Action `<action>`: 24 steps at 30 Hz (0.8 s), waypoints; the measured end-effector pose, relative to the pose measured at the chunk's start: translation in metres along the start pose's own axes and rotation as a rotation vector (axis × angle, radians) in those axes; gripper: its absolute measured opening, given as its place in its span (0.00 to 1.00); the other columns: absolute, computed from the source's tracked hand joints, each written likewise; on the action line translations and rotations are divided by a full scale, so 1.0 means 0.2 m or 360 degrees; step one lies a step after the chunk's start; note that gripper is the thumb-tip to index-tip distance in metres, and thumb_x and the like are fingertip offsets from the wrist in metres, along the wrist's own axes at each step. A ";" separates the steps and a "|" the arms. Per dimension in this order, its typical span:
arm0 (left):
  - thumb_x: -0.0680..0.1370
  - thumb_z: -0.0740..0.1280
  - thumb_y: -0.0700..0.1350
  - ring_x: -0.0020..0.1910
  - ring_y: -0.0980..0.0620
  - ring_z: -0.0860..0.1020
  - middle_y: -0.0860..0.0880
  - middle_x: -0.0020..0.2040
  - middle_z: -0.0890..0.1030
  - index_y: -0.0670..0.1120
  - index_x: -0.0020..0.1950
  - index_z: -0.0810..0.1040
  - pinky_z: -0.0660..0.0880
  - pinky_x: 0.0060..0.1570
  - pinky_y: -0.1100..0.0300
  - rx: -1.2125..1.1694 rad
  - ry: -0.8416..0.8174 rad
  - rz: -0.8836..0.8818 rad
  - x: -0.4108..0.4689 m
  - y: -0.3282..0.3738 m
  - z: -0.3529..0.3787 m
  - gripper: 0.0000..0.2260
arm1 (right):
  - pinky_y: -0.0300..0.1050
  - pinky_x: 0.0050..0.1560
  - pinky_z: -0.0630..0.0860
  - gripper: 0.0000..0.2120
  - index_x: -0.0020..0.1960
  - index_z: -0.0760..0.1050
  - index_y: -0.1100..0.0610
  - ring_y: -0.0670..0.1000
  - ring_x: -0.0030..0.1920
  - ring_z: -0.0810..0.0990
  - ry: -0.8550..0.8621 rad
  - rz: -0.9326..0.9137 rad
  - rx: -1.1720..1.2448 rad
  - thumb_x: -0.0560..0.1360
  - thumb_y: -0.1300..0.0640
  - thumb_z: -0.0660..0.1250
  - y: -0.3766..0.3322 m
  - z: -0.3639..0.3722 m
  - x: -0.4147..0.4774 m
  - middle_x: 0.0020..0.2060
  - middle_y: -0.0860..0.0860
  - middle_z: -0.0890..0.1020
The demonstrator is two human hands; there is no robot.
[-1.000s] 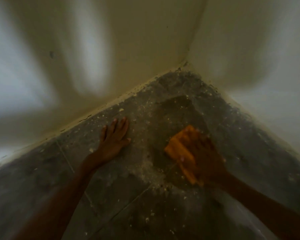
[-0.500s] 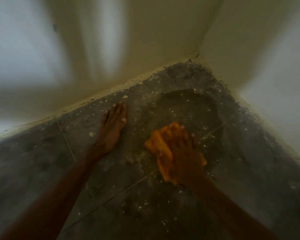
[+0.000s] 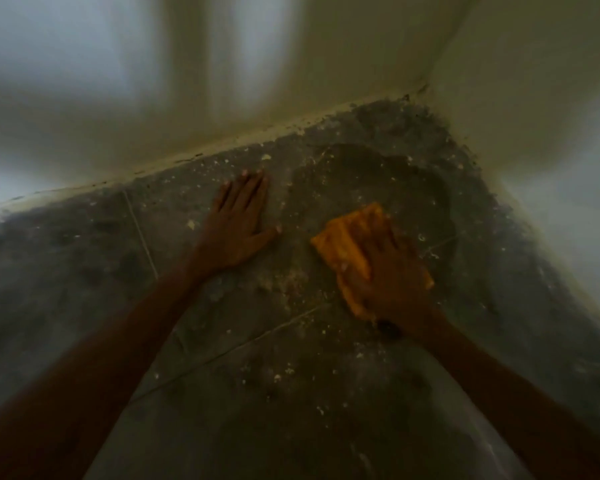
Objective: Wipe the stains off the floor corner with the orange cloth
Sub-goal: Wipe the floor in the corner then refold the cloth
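Orange cloth (image 3: 347,244), folded into a thick pad with soft ridges, lies flat on the floor (image 3: 257,393) under the right hand (image 3: 392,282), whose palm presses down on it with the fingers laid forward over the fabric; the grip underneath is hidden. Half a second ago the pad sat nearer the left hand; now it lies further right and closer to the right-hand wall (image 3: 541,116), and its bright near edge shows past the thumb side. The left hand (image 3: 238,225) is flat on the floor as before, fingers together and pointing at the skirting, thumb splayed toward the cloth, well apart from it. Around both hands the floor is dark grey tile, dull and gritty, crossed by thin pale grout lines (image 3: 142,237). Pale crumbs and flecks (image 3: 291,285) are scattered thickly between the hands and toward the viewer. A darker, smoother patch (image 3: 378,174) spreads beyond the cloth toward the corner (image 3: 423,90), where two cream walls meet along a chipped, dirty edge.
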State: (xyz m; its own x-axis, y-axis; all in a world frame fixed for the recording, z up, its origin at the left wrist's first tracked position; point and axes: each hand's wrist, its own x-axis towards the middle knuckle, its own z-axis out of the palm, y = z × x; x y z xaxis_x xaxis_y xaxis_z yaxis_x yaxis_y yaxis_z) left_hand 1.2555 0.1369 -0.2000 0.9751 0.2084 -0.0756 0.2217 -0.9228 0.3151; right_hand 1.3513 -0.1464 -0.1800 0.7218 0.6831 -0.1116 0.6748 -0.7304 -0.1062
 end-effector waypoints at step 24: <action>0.78 0.52 0.57 0.79 0.44 0.49 0.45 0.80 0.55 0.45 0.79 0.53 0.47 0.76 0.42 -0.0217 0.0125 -0.0008 -0.40 0.77 0.08 0.32 | 0.61 0.79 0.40 0.32 0.80 0.40 0.38 0.54 0.81 0.35 -0.0056 0.0281 0.0331 0.81 0.33 0.49 -0.39 0.11 -1.10 0.81 0.44 0.40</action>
State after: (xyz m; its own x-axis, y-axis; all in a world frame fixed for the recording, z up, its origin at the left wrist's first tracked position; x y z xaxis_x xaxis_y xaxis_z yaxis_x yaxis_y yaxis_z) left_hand 1.2119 -0.0263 -0.1609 0.9701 0.2428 -0.0048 0.2200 -0.8703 0.4406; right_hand 1.1362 -0.2391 -0.1687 0.8172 0.5474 -0.1802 0.4902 -0.8247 -0.2822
